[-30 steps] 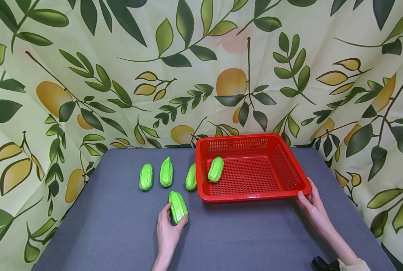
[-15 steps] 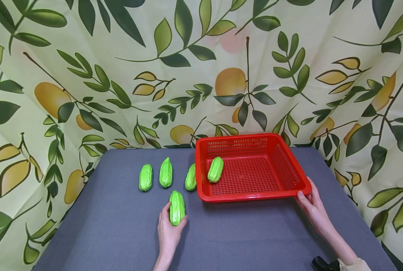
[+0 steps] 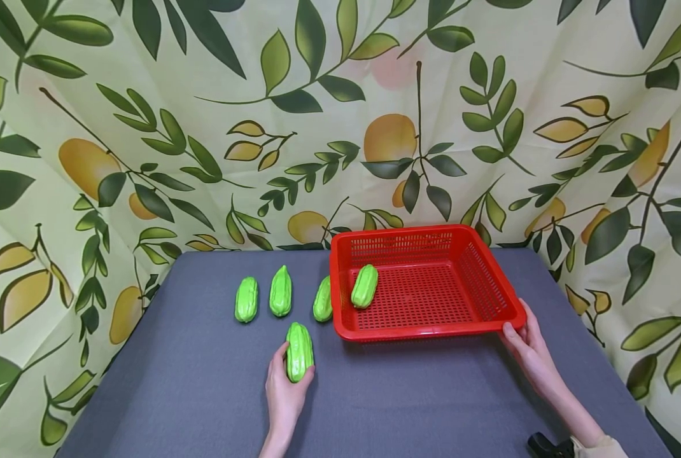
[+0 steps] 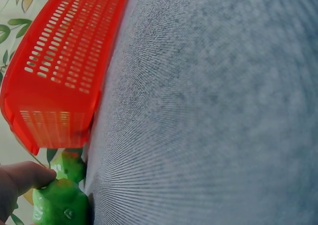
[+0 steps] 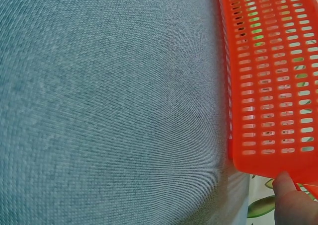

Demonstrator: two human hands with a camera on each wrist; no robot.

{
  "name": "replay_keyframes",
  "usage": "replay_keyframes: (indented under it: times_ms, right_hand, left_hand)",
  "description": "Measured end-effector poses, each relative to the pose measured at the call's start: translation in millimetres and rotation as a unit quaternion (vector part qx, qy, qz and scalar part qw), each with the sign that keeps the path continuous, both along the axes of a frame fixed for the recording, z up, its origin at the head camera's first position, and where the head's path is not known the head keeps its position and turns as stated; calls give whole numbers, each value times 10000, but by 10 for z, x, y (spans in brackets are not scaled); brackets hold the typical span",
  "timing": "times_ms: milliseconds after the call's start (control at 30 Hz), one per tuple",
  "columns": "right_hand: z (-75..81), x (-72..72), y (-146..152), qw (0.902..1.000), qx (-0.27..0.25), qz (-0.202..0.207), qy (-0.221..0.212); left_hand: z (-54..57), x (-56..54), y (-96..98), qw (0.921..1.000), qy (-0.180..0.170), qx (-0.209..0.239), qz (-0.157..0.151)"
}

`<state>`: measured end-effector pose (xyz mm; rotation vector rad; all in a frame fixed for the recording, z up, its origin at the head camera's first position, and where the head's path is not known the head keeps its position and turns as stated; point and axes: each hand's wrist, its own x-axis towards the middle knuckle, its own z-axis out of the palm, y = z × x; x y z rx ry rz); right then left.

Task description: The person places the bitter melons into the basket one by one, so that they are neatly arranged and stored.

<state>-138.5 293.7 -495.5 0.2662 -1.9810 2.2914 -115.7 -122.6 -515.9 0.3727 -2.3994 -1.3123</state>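
Observation:
My left hand [image 3: 285, 389] holds a bright green ridged gourd [image 3: 299, 353] near the middle of the table, thumb on its right side and fingers on its left. In the left wrist view the thumb touches the top of this shiny gourd [image 4: 60, 205], with another gourd [image 4: 69, 166] behind it. A red plastic basket [image 3: 421, 332] with slotted walls stands to the right, and one gourd [image 3: 365, 287] lies inside at its left end. My right hand [image 3: 531, 350] grips the basket's front right corner, its thumb on the rim. The right wrist view shows the thumb against the basket [image 5: 263, 163].
Two more gourds, a left one [image 3: 246, 299] and a pointed one [image 3: 280, 291], lie at the back left. A third gourd [image 3: 322, 300] is partly hidden by the basket's left wall. A leaf-patterned cloth [image 3: 317, 127] hangs behind the grey table [image 3: 174, 381].
The gourd in my left hand has turned slightly to a more upright angle, the fingers closing nearer around it. The right hand and the basket have stayed in place.

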Motion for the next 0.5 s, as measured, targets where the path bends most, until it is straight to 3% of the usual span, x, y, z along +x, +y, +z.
replay_keyframes:
  times_ms: [267,500]
  right_hand:
    - [-14,-1,-2,10000,-37,7,52]
    - [-23,-18,0,9999,-80,17,106]
  left_hand:
    - [5,-7,-12,9997,-172,198,-6]
    - [118,-22,-29,9981,21,610,-72]
